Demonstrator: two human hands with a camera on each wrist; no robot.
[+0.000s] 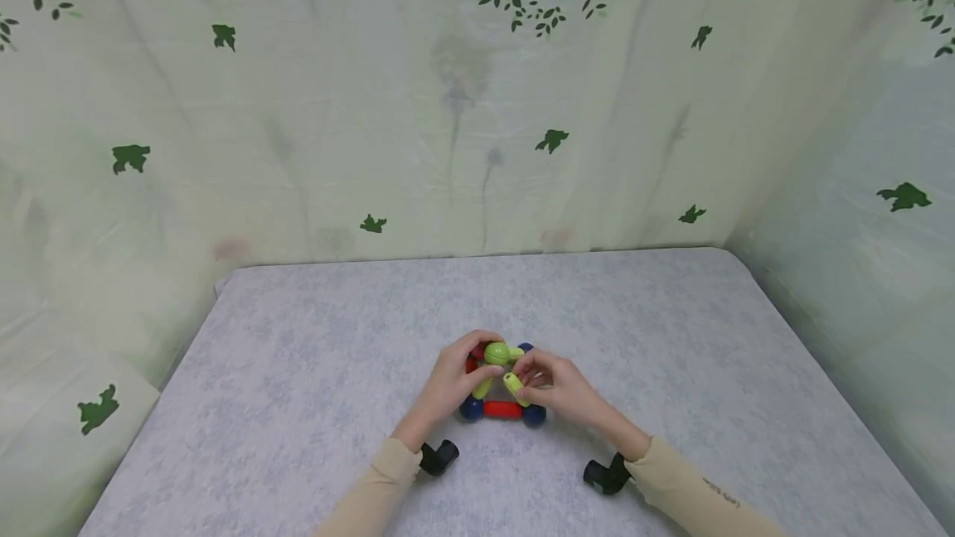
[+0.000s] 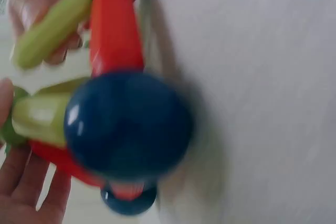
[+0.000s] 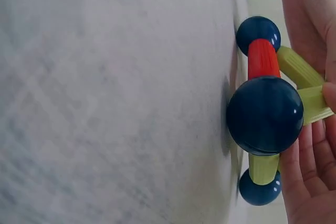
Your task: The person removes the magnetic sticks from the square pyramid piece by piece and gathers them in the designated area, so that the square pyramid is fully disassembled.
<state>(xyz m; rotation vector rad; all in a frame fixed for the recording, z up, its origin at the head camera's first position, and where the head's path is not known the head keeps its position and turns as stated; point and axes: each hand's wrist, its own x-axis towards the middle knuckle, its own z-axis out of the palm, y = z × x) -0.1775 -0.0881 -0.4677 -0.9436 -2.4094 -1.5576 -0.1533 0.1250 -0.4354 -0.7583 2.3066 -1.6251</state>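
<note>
A small frame of rods and balls stands on the table, with a red rod [image 1: 502, 409] joining two blue balls [image 1: 533, 415] along its near side. At its top sits a green ball [image 1: 496, 353], gripped between the thumb and fingers of my left hand [image 1: 450, 377]. From that ball a yellow-green rod [image 2: 42, 115] slants down to the near left blue ball [image 2: 128, 124]. My right hand [image 1: 561, 388] pinches another yellow-green rod [image 1: 512, 384], whose low end meets the near right blue ball [image 3: 265, 115]. Its upper end stands apart from the green ball.
The grey mottled table [image 1: 298, 355] spreads out around the frame. A pale curtain [image 1: 418, 147] with leaf prints hangs behind and at both sides. Black wrist devices [image 1: 608, 475] sit low by both forearms.
</note>
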